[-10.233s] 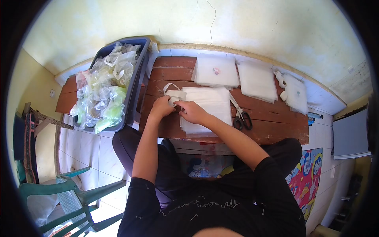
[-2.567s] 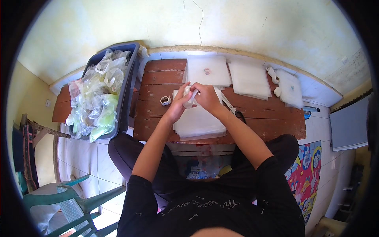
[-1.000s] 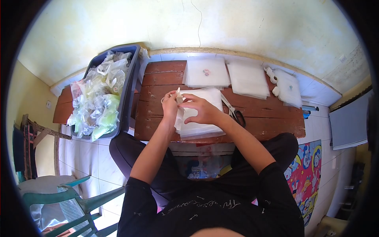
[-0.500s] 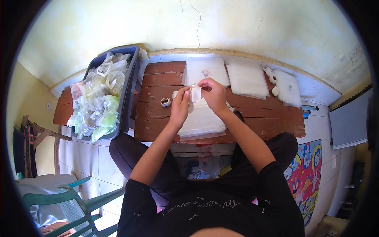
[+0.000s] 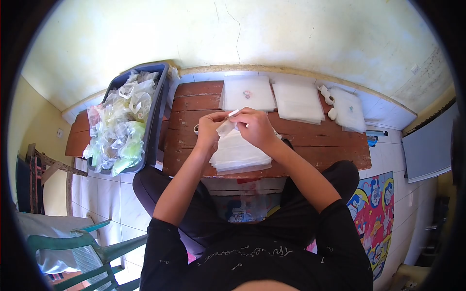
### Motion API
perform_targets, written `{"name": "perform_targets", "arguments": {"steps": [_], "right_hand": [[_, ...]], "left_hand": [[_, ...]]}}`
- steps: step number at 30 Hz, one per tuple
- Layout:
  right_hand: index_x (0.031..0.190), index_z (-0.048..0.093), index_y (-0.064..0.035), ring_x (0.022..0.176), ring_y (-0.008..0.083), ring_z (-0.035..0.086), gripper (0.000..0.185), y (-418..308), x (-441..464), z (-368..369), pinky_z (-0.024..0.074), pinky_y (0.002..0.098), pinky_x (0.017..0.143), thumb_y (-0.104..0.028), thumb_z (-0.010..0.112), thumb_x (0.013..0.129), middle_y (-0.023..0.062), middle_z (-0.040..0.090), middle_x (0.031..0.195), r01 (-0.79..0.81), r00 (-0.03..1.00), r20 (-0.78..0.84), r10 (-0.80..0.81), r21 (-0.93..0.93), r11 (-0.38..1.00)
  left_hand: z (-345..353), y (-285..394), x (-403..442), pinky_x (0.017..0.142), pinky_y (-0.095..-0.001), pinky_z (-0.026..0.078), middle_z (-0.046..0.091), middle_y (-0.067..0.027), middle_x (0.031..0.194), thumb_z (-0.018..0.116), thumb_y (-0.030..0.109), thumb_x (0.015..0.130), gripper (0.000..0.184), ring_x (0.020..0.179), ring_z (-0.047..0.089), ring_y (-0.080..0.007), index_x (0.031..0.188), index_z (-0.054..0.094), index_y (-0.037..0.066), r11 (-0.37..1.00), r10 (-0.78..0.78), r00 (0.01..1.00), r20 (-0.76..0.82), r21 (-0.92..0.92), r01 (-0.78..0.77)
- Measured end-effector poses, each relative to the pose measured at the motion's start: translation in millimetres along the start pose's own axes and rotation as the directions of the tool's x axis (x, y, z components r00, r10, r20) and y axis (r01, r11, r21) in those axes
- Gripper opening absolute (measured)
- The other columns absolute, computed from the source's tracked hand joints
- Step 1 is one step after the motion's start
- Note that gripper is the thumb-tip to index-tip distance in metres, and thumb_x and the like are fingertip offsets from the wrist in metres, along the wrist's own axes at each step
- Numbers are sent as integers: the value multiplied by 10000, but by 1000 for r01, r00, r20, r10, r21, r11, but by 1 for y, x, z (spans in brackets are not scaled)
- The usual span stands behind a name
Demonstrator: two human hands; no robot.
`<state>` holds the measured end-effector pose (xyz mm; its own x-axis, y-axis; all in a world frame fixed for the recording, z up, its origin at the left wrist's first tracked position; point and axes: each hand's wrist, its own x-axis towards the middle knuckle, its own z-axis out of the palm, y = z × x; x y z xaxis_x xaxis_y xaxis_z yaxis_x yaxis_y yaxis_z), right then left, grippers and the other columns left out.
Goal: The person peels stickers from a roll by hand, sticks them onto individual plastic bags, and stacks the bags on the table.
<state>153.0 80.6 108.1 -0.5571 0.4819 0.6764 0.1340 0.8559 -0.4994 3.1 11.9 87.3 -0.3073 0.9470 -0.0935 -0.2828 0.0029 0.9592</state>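
A small white roll (image 5: 234,113) with a pale, translucent strip (image 5: 225,128) hanging from it is held up between both hands; it looks like a label roll. My left hand (image 5: 209,129) grips it from the left, fingers closed. From the right, my right hand (image 5: 256,126) pinches it with thumb and fingers. Beneath the hands lies a stack of translucent plastic bags (image 5: 241,154) near the table's front edge. Another small roll (image 5: 196,129) shows just left of my left hand, partly hidden by it.
More stacks of plastic bags (image 5: 298,99) line the back of the brown wooden table (image 5: 315,140), with white rolls (image 5: 328,98) between two of them. A dark bin (image 5: 154,116) filled with bagged items stands at the left. A green chair (image 5: 104,252) is at lower left.
The hands have drawn closer together and turned the white roll, so its strip now hangs down to the left. My left hand now partly covers the roll on the table.
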Motion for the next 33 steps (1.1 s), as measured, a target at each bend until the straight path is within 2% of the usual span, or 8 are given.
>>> {"name": "perform_targets", "arguments": {"steps": [6, 9, 13, 15, 24, 27, 29, 33], "right_hand": [[872, 701, 12, 764, 208, 705, 104, -1, 2, -5, 564, 297, 662, 2, 735, 774, 124, 700, 826, -147, 989, 30, 144, 317, 937], [878, 688, 22, 727, 244, 704, 149, 1, 2, -8, 568, 305, 675, -52, 759, 771, 147, 696, 809, -254, 965, -7, 261, 213, 943], [922, 685, 23, 764, 182, 708, 142, 6, -1, -4, 573, 280, 696, -3, 740, 793, 131, 715, 835, -308, 936, -58, 347, 339, 889], [932, 684, 24, 783, 138, 702, 141, 7, -2, -4, 569, 264, 696, 18, 737, 802, 113, 721, 851, -289, 945, -45, 325, 356, 889], [891, 694, 60, 718, 138, 686, 100, 18, -9, 3, 557, 252, 661, 27, 720, 800, 112, 714, 782, -437, 848, -31, 529, 523, 732], [876, 679, 78, 745, 157, 687, 89, 18, -6, 3, 573, 263, 682, 51, 708, 796, 139, 712, 834, -530, 743, 34, 669, 640, 556], [901, 667, 94, 776, 178, 688, 106, 15, -10, 7, 593, 287, 714, 74, 690, 799, 160, 702, 904, -501, 669, 207, 714, 835, 227], [945, 661, 103, 821, 196, 685, 127, 7, -10, 1, 599, 305, 773, 68, 667, 823, 166, 690, 946, -578, 661, 347, 666, 801, 155]], "left_hand": [[11, 21, -4, 695, -194, 487, 694, -116, 975, 589, -25, 874, 325, 823, 636, -103, 1191, 641, -69, 999, 5, 999, -34, -54, -7], [12, 26, -7, 930, -268, 492, 611, -183, 1243, 504, -80, 880, 434, 1068, 623, -169, 1312, 537, -85, 996, -49, 988, 150, -72, 60], [21, 24, -13, 904, -274, 512, 650, -170, 1187, 515, -92, 887, 402, 1016, 647, -160, 1286, 567, -74, 990, 130, 983, 126, 35, -136], [18, 20, -11, 793, -230, 527, 720, -155, 1024, 598, -83, 869, 317, 921, 677, -137, 1180, 654, -55, 911, 244, 969, 27, 335, -239], [15, 16, -11, 835, -272, 545, 733, -128, 1012, 716, -17, 824, 216, 888, 680, -129, 1039, 734, -7, 811, 356, 927, 113, 456, -367], [24, 22, -18, 827, -273, 547, 739, -134, 971, 746, -23, 786, 242, 872, 689, -132, 1026, 742, 7, 568, 568, 793, 221, 592, -572], [15, 14, -12, 797, -268, 551, 742, -130, 956, 757, -28, 769, 272, 852, 691, -129, 1038, 740, 14, 575, 588, 780, 212, 569, -588], [3, 13, -11, 711, -251, 558, 744, -109, 890, 780, -29, 745, 273, 774, 690, -116, 1012, 725, -13, 647, 509, 848, 148, 583, -491]]}}
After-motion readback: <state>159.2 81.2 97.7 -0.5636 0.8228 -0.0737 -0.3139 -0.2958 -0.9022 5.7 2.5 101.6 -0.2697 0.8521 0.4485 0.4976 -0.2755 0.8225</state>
